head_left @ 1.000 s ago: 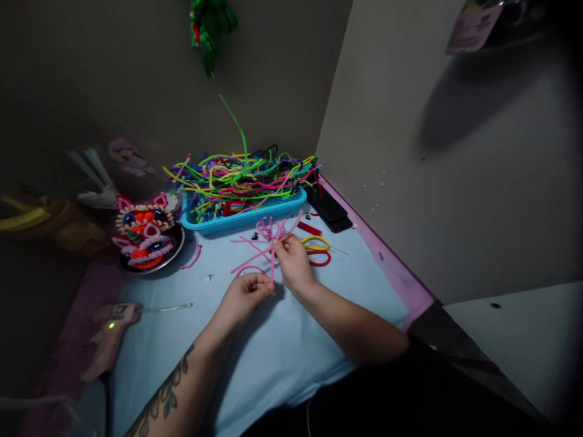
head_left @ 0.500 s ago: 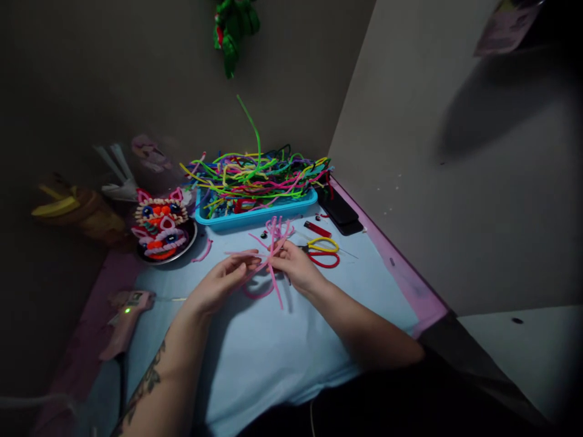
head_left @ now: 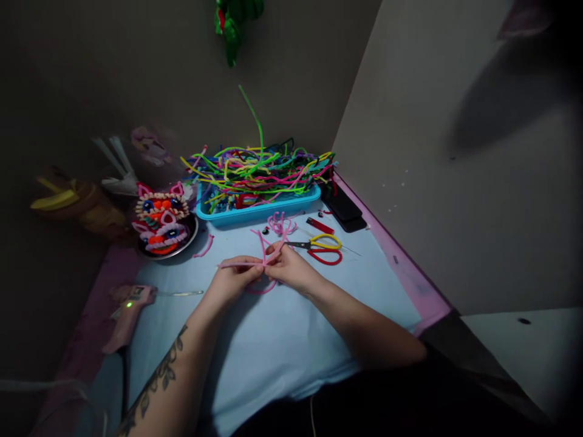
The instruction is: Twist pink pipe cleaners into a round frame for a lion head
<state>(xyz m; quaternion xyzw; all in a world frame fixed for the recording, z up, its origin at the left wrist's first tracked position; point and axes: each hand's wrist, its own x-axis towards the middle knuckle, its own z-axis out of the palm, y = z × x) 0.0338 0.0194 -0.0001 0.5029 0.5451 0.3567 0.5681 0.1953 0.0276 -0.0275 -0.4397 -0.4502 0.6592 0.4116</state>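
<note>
Between my hands is a bunch of pink pipe cleaners (head_left: 263,249), crossing at one point and spreading outward. My left hand (head_left: 237,276) is closed on the left strands, thumb and fingers pinched near the crossing. My right hand (head_left: 286,265) pinches the same bunch from the other side, with strands rising past its fingers. A curved pink strand hangs below the hands. Just beyond my right hand lie scissors (head_left: 325,249) with one yellow and one red handle. A looped pink pipe cleaner piece (head_left: 281,223) rests behind the hands.
A blue tray (head_left: 255,215) heaped with coloured pipe cleaners stands at the back. Left of it, a bowl (head_left: 194,238) holds two animal-face figures. A pink glue gun (head_left: 130,318) lies at left. A red lighter (head_left: 320,226) and a black phone (head_left: 345,209) lie at right.
My left hand has closed from loosely spread fingers into a pinch beside the crossing. The strand that pointed down toward me no longer shows there. The view has shifted slightly.
</note>
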